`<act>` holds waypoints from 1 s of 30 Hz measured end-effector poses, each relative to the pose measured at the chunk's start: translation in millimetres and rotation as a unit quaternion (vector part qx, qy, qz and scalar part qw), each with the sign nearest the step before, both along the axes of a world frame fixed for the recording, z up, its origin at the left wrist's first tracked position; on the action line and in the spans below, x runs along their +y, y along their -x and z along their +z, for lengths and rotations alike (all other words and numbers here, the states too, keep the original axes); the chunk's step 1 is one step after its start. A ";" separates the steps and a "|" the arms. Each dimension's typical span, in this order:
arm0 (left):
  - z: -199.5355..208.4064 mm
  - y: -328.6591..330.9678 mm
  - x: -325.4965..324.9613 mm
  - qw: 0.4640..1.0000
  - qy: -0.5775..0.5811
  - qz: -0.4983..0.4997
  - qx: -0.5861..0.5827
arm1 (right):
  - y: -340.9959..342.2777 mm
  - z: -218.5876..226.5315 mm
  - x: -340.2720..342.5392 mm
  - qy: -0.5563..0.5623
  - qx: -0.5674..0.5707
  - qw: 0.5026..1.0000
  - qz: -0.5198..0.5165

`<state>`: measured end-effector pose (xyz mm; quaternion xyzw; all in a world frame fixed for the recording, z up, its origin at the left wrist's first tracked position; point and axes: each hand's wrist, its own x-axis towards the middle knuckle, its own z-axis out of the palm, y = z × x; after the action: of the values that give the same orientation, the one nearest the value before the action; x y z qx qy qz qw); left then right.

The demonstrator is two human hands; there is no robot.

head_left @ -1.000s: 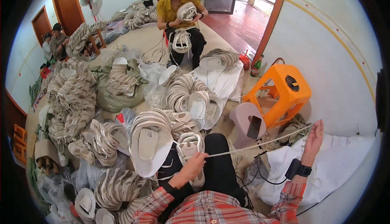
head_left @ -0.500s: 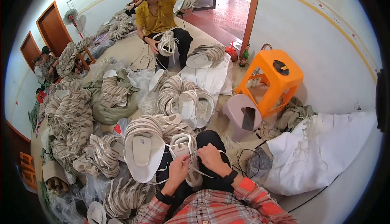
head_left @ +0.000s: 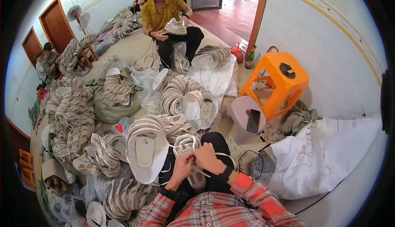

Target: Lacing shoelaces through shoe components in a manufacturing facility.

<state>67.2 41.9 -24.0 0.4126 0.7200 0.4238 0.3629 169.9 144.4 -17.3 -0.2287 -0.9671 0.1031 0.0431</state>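
Observation:
A beige and white shoe upper lies on my lap with its tongue pointing away from me. My left hand is closed in a pinch at the left side of its lacing. From the right, my right hand reaches over the same eyelets, fingers bent and pressed together at the lace. A pale shoelace loops out past my right hand, and another length trails below it. The fingertips partly hide the eyelets. Left of my knee leans a nested stack of shoe uppers.
Several bundles of uppers cover the floor at left. A co-worker sits ahead holding an upper. At right stand an orange stool and a low mauve stool bearing a phone. A white sack lies by the wall.
My right hand has moved left over the lacing, closer to my left hand. The co-worker has lowered one upper and brought it in front of the body.

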 end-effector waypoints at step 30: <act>2.2 73.7 -38.4 0.741 -0.040 0.042 -0.669 | -38.4 36.4 26.5 0.184 0.024 0.983 0.016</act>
<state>-6.6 3.5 -21.8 0.0062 0.2909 0.6341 0.7164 208.4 170.9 19.1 -0.2150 -0.9338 0.2853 0.0217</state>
